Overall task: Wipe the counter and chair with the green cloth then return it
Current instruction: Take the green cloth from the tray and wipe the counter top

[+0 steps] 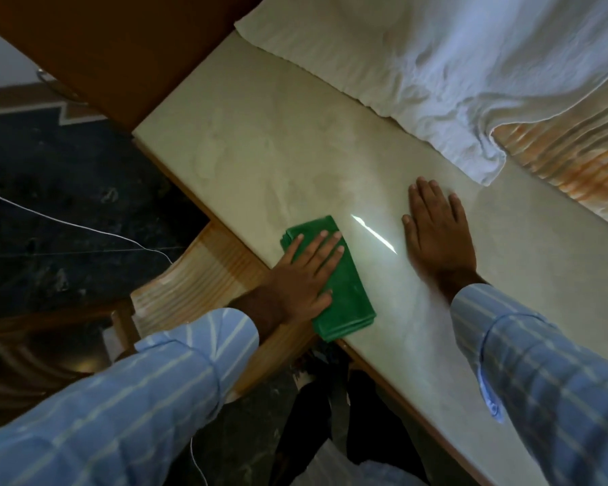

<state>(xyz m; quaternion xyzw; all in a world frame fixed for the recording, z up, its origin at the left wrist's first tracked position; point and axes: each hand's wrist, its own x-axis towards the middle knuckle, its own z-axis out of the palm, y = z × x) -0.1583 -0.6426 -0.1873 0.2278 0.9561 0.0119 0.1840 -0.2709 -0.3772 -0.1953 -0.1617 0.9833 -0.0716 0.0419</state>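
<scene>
The folded green cloth [344, 292] lies on the pale stone counter [267, 145] close to its near edge. My left hand [302, 271] presses flat on the cloth with fingers spread. My right hand [436, 233] rests palm down on the bare counter to the right of the cloth, touching nothing else. A wooden chair [197, 278] with a ribbed seat stands against the counter's edge, below and left of the cloth.
A rumpled white cloth [453, 64] covers the far side of the counter. A ribbed orange-and-white surface [576, 170] shows at the right. A dark wooden panel [120, 47] stands at top left. The dark floor [50, 205] has a thin white cord [85, 228] across it.
</scene>
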